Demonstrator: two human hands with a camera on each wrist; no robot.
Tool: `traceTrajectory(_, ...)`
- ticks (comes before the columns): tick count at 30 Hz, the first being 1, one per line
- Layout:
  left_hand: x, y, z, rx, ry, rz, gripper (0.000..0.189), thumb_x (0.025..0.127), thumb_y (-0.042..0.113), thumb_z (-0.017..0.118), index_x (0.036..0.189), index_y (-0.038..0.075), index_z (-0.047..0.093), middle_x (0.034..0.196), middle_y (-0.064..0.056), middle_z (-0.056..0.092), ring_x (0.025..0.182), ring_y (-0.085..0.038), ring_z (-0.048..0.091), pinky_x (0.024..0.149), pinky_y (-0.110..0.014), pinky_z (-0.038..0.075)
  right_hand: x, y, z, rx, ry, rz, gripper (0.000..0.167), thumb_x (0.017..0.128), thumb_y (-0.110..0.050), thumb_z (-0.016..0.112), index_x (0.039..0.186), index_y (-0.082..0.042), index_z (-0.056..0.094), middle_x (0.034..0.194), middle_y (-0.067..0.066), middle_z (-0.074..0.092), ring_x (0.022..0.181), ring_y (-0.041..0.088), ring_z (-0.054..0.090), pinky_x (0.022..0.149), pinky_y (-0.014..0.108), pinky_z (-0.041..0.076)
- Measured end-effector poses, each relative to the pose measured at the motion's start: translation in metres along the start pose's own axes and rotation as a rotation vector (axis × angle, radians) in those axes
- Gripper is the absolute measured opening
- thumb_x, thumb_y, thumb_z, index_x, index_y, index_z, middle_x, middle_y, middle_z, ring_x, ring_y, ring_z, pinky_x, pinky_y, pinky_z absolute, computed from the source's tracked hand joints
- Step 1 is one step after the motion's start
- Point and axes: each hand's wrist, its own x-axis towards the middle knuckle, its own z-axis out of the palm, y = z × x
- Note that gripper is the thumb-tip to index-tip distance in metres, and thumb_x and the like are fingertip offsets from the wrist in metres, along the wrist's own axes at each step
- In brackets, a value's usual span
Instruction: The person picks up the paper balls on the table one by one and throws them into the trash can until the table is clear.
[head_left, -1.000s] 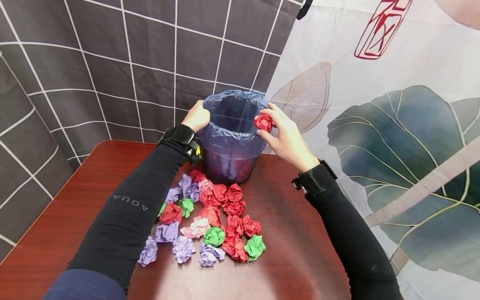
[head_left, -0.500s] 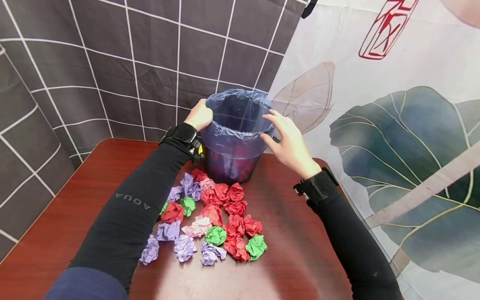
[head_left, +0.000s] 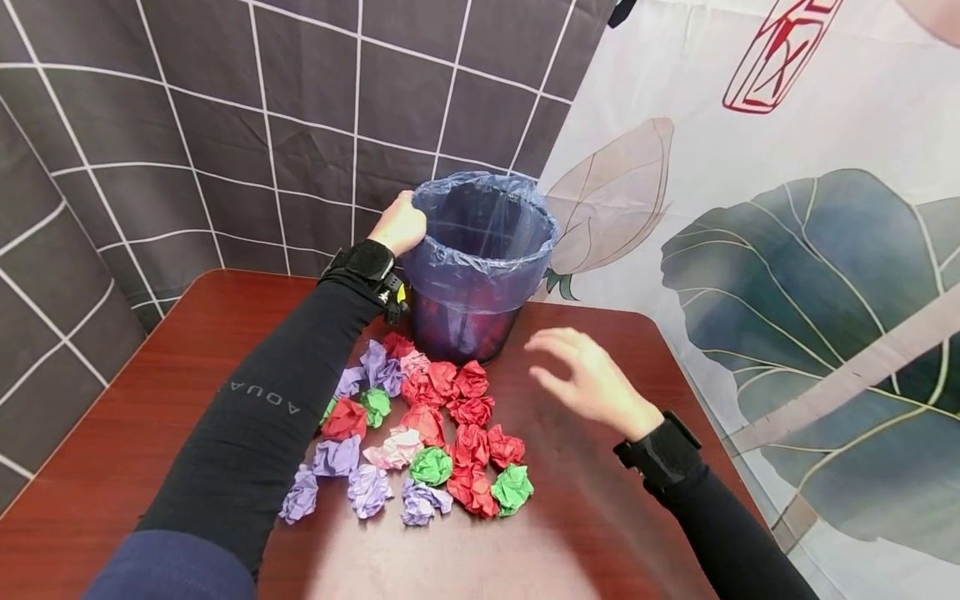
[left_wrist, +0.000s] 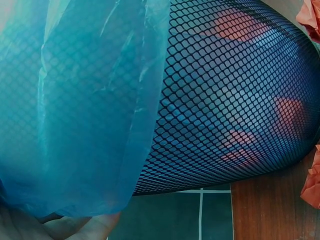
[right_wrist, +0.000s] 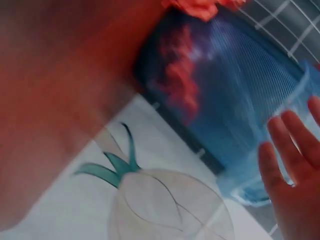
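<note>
My left hand (head_left: 401,223) grips the left rim of a black mesh wastebasket (head_left: 461,329), over the blue plastic bag (head_left: 487,271) that lines it. In the left wrist view, paper shows blurrily through the mesh (left_wrist: 225,100). My right hand (head_left: 588,379) hovers above the table with relaxed fingers and nothing in them, to the right of the paper balls. Crumpled paper balls lie in front of the wastebasket: several red ones (head_left: 471,446), several purple ones (head_left: 369,490), green ones (head_left: 431,467) and pink ones (head_left: 396,448). My left forearm partly covers the leftmost balls.
The reddish-brown wooden table (head_left: 600,517) ends just behind the wastebasket. A dark gridded cloth (head_left: 300,125) hangs at the back and left. On the right hangs a pale cloth (head_left: 690,333) printed with leaves.
A second ago my right hand held a red paper ball at the wastebasket's rim; half a second later it was empty. It has since moved down toward the table. My left hand stays put.
</note>
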Motion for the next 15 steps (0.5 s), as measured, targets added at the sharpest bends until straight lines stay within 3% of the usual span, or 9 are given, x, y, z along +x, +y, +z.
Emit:
traceTrajectory(7,0.005,-0.004,0.000,0.001,0.000,-0.011,0.062,0.093,0.011,0.030,0.153,-0.006,0.030,0.157,-0.024,0.039,0.144,-0.036,0.039,0.120,-0.040,0.031,-0.030,-0.012,0.029,0.066,-0.291,0.005,0.036,0.092,-0.035,0.072,0.123,-0.018,0.069,0.123,-0.003,0.067,0.116,0.015,0.061,0.101,0.038,0.049)
traceTrajectory(15,0.001,-0.001,0.000,-0.006,-0.007,-0.016,0.063,0.092,0.011,0.029,0.153,-0.006,0.029,0.157,-0.023,0.038,0.145,-0.036,0.038,0.120,-0.040,0.030,-0.040,-0.024,0.055,0.153,-0.480,0.048,0.041,0.091,-0.042,0.072,0.127,-0.022,0.067,0.122,-0.007,0.068,0.108,0.011,0.064,0.093,0.034,0.053)
